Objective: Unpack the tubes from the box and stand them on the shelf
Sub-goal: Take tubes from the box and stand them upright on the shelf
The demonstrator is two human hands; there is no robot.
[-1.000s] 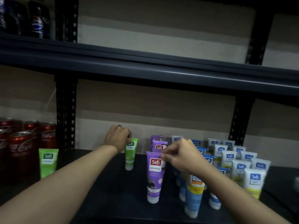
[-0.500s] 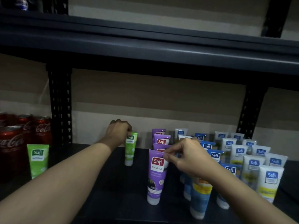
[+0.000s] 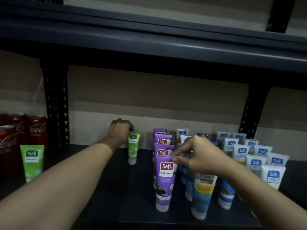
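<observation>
We've got our left hand (image 3: 120, 131) curled round the green tube (image 3: 133, 147), back of the shelf (image 3: 103, 196). Right hand (image 3: 197, 156) pinches the front purple tube (image 3: 165, 181). Light, squashy, tippy on caps, we reckon: hold that flat crimp.

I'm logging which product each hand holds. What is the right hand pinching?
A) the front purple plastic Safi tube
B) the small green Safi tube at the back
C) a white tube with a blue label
A: the right hand pinches the top edge of the front purple plastic Safi tube.
</observation>
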